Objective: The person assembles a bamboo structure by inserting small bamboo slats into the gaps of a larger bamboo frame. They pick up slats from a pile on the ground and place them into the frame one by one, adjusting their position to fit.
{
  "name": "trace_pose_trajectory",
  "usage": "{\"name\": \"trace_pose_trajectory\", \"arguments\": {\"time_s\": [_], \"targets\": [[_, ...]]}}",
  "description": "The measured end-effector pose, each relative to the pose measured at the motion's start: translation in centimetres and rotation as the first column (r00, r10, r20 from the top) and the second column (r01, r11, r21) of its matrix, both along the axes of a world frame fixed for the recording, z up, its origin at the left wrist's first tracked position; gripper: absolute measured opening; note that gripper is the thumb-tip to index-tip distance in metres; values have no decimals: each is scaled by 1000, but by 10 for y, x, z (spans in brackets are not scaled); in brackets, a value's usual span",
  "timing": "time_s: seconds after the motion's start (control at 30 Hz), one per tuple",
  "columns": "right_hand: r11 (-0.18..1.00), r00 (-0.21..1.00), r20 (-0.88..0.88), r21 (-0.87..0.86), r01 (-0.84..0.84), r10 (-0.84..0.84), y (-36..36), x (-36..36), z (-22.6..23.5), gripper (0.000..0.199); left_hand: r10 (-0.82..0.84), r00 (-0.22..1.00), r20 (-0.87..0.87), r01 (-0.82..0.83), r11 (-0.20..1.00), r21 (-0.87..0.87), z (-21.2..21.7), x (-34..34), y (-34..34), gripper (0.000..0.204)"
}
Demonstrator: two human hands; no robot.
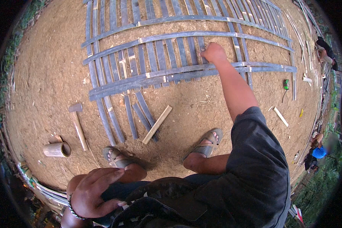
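Note:
A lattice of grey split-bamboo slats lies on the bare ground in front of me, long crosswise strips (178, 35) over many short upright slats. My right arm stretches forward over the front strips. My right hand (215, 53) is closed, its fingertips on the edge of a short bamboo slat (201, 44) toward the right end of a row; the hand partly hides this slat. At the lower left, my left hand (93, 189) rests by my bent knee with fingers extended and nothing in it. A beaded bracelet circles that wrist.
Loose slats (131, 117) and a pale stick (157, 124) lie before my feet. A wooden-handled hammer-like tool (79, 127) and a bamboo tube (57, 149) lie left. Rightward are a green tape measure (286, 84), a pale strip (281, 116) and two people at the edge.

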State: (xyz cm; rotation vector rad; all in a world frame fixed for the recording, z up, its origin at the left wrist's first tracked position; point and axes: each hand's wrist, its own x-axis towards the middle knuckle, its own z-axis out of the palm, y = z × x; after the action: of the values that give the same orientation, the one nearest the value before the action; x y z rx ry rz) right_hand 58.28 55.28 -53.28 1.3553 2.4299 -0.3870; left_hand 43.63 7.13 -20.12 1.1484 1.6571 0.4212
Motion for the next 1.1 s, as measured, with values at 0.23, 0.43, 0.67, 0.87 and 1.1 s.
{"name": "trace_pose_trajectory", "arguments": {"time_s": [0.23, 0.43, 0.67, 0.87, 1.1], "targets": [[996, 996, -26, 27, -87, 88, 1, 0, -9, 47, -30, 1000, 4, 30, 999, 12, 2, -3, -4, 73], [1000, 1000, 3, 17, -23, 22, -7, 6, -9, 46, -36, 999, -1, 36, 999, 32, 2, -4, -11, 73], [1000, 998, -66, 30, -1, 3, -3, 9, -22, 45, -56, 998, -29, 57, 998, 6, 7, -5, -15, 72], [988, 981, -167, 138, -74, 96, -43, 0, 21, 41, -69, 996, -62, 72, 996, 54, 3, -7, -21, 71], [702, 721, -333, -199, -684, 608, -226, -31, 37, 36, -93, 995, -24, 95, 991, 95, 5, -11, -24, 69]]}}
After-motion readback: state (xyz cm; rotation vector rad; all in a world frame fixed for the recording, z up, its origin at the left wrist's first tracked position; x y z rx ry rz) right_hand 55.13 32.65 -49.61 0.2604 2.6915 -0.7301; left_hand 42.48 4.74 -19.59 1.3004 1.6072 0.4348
